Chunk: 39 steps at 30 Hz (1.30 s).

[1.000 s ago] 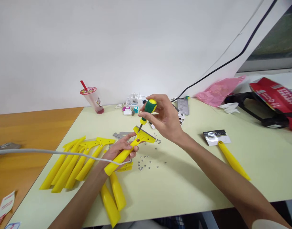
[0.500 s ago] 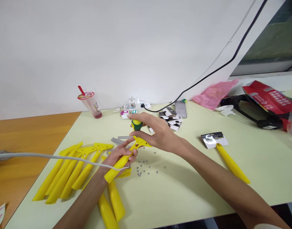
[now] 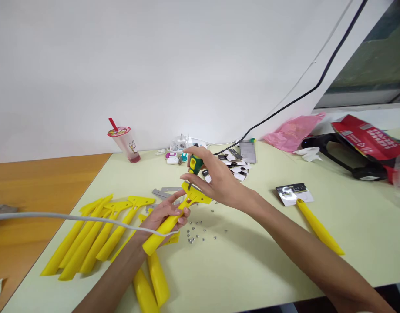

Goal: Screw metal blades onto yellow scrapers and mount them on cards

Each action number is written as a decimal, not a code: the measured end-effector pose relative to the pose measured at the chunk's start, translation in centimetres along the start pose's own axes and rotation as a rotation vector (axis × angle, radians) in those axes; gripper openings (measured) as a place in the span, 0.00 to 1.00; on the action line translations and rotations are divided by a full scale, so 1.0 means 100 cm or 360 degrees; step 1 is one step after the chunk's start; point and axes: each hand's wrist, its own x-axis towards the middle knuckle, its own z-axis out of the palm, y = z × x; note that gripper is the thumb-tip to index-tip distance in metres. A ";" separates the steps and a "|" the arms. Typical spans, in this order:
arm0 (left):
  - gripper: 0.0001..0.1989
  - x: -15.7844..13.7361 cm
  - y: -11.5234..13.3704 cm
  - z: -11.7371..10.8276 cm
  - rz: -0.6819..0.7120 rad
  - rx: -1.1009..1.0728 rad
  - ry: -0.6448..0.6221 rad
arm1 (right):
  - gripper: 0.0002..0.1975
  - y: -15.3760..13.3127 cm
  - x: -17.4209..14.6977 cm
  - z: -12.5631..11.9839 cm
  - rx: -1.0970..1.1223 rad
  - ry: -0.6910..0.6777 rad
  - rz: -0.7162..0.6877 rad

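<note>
My left hand [image 3: 165, 215] is closed round a yellow plastic scraper [image 3: 169, 223], its wide head tilted up and to the right. In my right hand [image 3: 216, 176] is a short screwdriver [image 3: 196, 164] with a green and yellow handle. Its metal shaft points down onto the scraper head, near one corner; the contact with any screw there is too small to make out. Several small screws and nuts [image 3: 192, 238] lie scattered on the table below. Flat grey metal blades [image 3: 162, 194] rest behind my left hand.
Several yellow scrapers [image 3: 98, 234] lie in a row at left, with others [image 3: 144, 289] below my left forearm. One yellow handle [image 3: 320, 228] touches a packaging card [image 3: 294, 194] at right. A drink cup [image 3: 126, 145] stands by the wall. A grey cable [image 3: 89, 219] crosses in front.
The screwdriver handle has shifted slightly right and tilted, and its shaft now shows against the scraper head. My right fingers have moved up round the handle. The left hand still holds the scraper.
</note>
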 end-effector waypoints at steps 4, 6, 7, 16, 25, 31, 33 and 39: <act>0.31 0.002 -0.001 -0.002 0.0001 -0.0022 0.0028 | 0.25 -0.002 0.000 -0.001 0.0280 -0.0212 0.0045; 0.31 0.002 -0.001 -0.002 0.0020 -0.0032 0.0023 | 0.22 -0.001 -0.001 0.001 0.0336 -0.0150 0.0112; 0.31 0.002 -0.001 -0.002 0.0025 -0.0029 0.0013 | 0.22 0.000 -0.001 0.002 0.0301 -0.0087 0.0133; 0.34 0.001 -0.001 0.003 0.0096 -0.0096 0.0040 | 0.19 0.004 0.001 -0.004 0.0376 -0.0110 0.0100; 0.37 0.004 -0.002 0.002 0.0146 -0.0177 0.0125 | 0.18 0.001 0.001 -0.008 0.0200 -0.0194 0.0057; 0.39 0.002 -0.001 0.003 0.0141 -0.0135 0.0087 | 0.18 0.001 0.002 -0.009 0.0024 -0.0088 -0.0008; 0.38 0.002 0.000 0.002 0.0162 -0.0163 0.0086 | 0.19 0.000 0.002 -0.012 0.0101 -0.0154 -0.0009; 0.34 0.002 0.000 0.001 0.0183 -0.0144 0.0071 | 0.12 -0.004 0.004 -0.013 -0.0108 -0.0016 -0.0132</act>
